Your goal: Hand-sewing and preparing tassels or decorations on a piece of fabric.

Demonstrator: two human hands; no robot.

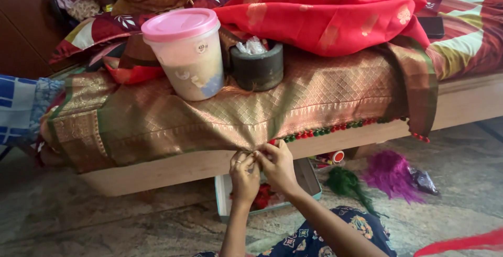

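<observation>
A gold and green brocade cloth (209, 115) hangs over the front edge of a wooden bed (461, 105), and both hands meet at its lower hem. The left hand (244, 172) pinches the hem with narrow, closed fingers, a ring showing on one of them; the right hand (277, 163) is just beside it, touching it, its fingertips also pinched on the same bit of hem. To the right of the hands along that hem runs a row of small red and green tassel beads (335, 128), ending where the cloth falls in a corner. On top of the cloth, above the hands, stand a plastic tub with a pink lid (184, 52) and, just beside it to the right, a dark round stone mortar (258, 68) with something clear and crinkled inside. A red cloth (325, 11) lies bunched behind the mortar. Below the hands, on the floor, sits an open shallow box (309, 178) with red material in it; right of it lie a green thread bundle (347, 183) and a purple thread bundle (390, 174).
</observation>
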